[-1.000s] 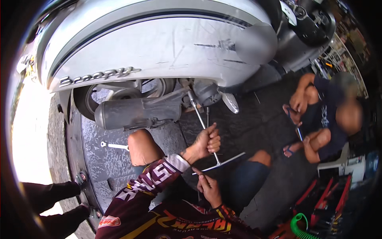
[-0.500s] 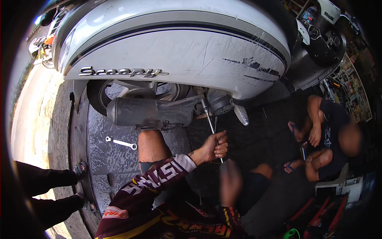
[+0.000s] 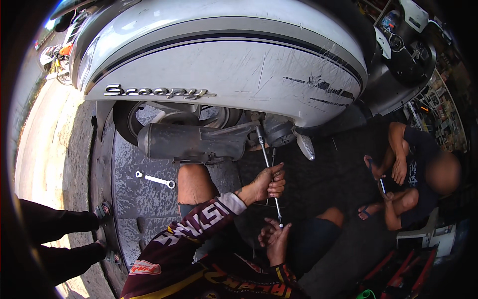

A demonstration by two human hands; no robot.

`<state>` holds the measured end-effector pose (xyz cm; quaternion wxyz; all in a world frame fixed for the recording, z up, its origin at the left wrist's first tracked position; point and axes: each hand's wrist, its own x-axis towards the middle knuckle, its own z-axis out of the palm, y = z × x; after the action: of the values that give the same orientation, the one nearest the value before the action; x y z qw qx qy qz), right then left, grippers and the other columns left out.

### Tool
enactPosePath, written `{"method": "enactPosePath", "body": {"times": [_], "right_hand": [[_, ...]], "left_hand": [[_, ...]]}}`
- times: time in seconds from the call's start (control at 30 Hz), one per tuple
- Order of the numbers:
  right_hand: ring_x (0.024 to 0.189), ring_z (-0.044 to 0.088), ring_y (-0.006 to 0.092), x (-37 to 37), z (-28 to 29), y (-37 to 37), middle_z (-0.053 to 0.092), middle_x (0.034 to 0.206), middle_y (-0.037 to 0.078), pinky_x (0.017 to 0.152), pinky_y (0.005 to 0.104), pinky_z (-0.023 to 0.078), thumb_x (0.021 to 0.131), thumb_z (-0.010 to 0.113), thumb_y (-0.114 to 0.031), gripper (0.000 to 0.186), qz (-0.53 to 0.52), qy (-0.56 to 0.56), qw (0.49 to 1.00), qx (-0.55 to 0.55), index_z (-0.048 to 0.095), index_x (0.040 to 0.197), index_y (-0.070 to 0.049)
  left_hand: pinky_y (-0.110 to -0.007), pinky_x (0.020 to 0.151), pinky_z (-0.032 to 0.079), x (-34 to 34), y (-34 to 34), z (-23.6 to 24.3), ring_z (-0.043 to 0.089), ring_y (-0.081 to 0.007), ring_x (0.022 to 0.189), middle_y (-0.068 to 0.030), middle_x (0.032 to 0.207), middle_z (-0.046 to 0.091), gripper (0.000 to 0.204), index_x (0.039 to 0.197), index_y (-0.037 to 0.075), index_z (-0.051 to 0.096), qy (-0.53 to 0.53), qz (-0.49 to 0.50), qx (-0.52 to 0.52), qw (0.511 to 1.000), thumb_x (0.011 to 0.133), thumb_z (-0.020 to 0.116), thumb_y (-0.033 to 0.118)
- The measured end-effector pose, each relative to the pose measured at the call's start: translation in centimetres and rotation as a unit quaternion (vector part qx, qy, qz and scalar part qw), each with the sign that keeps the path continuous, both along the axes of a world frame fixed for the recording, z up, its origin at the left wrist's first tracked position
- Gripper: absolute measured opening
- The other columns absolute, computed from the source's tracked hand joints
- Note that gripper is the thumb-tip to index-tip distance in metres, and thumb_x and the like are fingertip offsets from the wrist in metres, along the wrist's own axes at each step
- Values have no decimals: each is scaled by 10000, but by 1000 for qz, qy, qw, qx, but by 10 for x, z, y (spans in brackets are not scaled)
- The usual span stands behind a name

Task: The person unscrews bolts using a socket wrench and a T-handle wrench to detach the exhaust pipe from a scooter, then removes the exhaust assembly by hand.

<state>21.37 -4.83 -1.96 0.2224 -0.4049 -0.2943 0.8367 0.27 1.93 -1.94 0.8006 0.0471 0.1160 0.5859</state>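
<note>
Above both hands, a white scooter body [image 3: 224,65] with scuffed side panel, its rear wheel [image 3: 174,117] tucked under it. Just above the left hand, a grey exhaust muffler [image 3: 191,142] lying across below the panel. Off to the right of the hands, a seated person [image 3: 413,174] in a dark shirt, well apart. Beneath everything, a dark patterned floor mat [image 3: 134,199]. Left hand [image 3: 266,183] fingers closed together round the shaft of a long socket wrench [image 3: 269,172], gripping it near the middle. Shaft slanted, upper end up under the scooter beside the muffler, lower end reaching down past the left hand. Right hand [image 3: 274,238] just below the left, fingers loosely apart, fingertips at the wrench's lower tip. Well to the left of the left hand, a small silver spanner [image 3: 155,180] lying flat on the mat, untouched.
</note>
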Motion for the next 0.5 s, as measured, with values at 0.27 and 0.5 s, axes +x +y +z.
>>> {"method": "enactPosePath", "body": {"times": [0.27,0.5], "right_hand": [[675,569,235,-37,12,22,531,768,65,468,306,462,894,377,-503,473,-105,134,985,-19,470,1073,-75],[744,583,264,-41,3,7,555,843,74,524,340,487,906,387,-441,428,-86,203,975,-26,472,1123,-83]], "left_hand": [[-326,602,460,-34,-40,53,584,-203,661,-127,686,591,431,896,1,569,793,179,-121,570,927,437,411],[-389,830,424,-163,37,16,513,-352,979,-209,1019,559,235,1011,6,570,939,282,56,190,845,522,165]]}}
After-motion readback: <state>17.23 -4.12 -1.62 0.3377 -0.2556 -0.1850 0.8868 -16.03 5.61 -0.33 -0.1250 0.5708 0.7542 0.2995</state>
